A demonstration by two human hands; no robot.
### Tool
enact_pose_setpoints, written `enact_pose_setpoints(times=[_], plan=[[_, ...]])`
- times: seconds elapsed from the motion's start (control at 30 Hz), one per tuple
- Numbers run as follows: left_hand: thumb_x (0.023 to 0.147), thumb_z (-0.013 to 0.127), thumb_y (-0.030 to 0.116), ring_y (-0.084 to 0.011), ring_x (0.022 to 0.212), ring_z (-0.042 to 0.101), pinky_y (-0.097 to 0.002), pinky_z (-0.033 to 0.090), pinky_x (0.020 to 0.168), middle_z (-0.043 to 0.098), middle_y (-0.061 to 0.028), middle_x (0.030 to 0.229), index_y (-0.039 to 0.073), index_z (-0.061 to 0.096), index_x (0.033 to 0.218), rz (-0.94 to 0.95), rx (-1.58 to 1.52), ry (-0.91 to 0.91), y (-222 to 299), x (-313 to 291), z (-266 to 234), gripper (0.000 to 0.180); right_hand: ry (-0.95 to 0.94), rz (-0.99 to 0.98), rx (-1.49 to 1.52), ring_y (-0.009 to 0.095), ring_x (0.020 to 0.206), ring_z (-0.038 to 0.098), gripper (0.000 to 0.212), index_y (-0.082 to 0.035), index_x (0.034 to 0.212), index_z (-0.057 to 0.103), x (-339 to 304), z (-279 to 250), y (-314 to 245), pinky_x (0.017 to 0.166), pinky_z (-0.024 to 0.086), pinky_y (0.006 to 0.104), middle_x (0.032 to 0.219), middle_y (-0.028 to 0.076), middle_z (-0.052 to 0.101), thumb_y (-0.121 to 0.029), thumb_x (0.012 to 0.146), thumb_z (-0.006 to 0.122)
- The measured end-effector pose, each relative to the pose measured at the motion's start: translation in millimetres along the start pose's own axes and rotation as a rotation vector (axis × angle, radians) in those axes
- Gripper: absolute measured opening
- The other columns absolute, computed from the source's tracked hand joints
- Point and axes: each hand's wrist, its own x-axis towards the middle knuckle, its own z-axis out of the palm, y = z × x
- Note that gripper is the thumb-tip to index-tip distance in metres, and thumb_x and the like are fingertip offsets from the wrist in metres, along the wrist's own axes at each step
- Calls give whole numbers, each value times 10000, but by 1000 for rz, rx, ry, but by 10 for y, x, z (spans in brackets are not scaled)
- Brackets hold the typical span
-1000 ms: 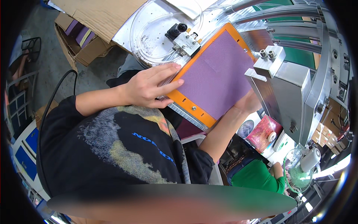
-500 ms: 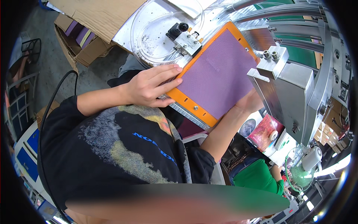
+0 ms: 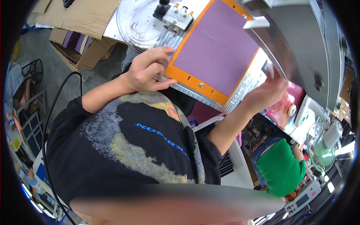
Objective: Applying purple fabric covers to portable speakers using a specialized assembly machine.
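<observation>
A purple, finely textured sheet point(image 3: 217, 47) lies inside an orange frame plate point(image 3: 187, 79) with slots and bolts. The frame rests on a silvery ribbed metal base point(image 3: 195, 96). My left hand point(image 3: 147, 71) is at the frame's near left corner, its thumb and index finger apart, the other fingers bent. Off the frame's right side, my right hand point(image 3: 267, 91) is raised near the machine's metal head point(image 3: 296, 41); motion smears its fingers, and I see nothing clearly in it.
A valve block with a black knob point(image 3: 175, 17) and clear tubing point(image 3: 125, 28) lie beyond my left hand. Cardboard boxes point(image 3: 78, 56) stand at the left. A pink package point(image 3: 287, 105) lies right of my right hand. A person in green point(image 3: 281, 167) is at the lower right.
My right hand has come away from the sheet's right edge and moved right. My left hand's fingers have lifted and bent at the corner. The whole view has shifted.
</observation>
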Motion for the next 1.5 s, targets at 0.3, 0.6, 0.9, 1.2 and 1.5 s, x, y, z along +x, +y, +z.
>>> enact_pose_setpoints(times=[0.3, 0.6, 0.9, 1.2, 1.5], plan=[[646, 825, 179, -347, 1042, 616, -385, 547, 768, 546, -122, 919, 82, 435, 689, 19, 60, -6, -67, -33, -14, 404, -406, -177, -523, 214, 588, 476, 349, -23, 1082, 645, -1406, -155, -173, 536, 391, 332, 650, 47, 497, -84, 740, 681], [665, 823, 132, -377, 1086, 583, -376, 539, 772, 524, -165, 978, 60, 400, 714, 11, 63, -50, -90, -99, -17, 432, -418, -157, -502, 240, 677, 465, 443, -19, 1161, 607, -1493, -120, -134, 629, 397, 357, 778, 79, 499, -147, 744, 690], [669, 815, 133, -371, 1076, 586, -386, 536, 790, 523, -164, 969, 58, 391, 712, 26, 72, -51, -99, -80, -17, 432, -301, -81, -512, 235, 714, 492, 406, 9, 1118, 602, -1555, -158, -147, 661, 403, 354, 788, 84, 524, -106, 739, 692], [669, 814, 125, -376, 1106, 567, -387, 521, 837, 520, -178, 967, 48, 393, 724, 24, 51, -64, -87, -60, 0, 432, -231, -18, -563, 243, 756, 492, 407, 22, 1136, 600, -1509, -224, -178, 692, 406, 357, 837, 102, 523, -107, 758, 683], [683, 806, 108, -373, 1134, 548, -390, 515, 898, 507, -179, 990, 26, 398, 753, 9, 49, -67, -120, -133, -18, 422, -227, -36, -567, 257, 781, 494, 373, 21, 1105, 605, -1533, -192, -149, 705, 412, 373, 859, 119, 523, -118, 768, 685]])
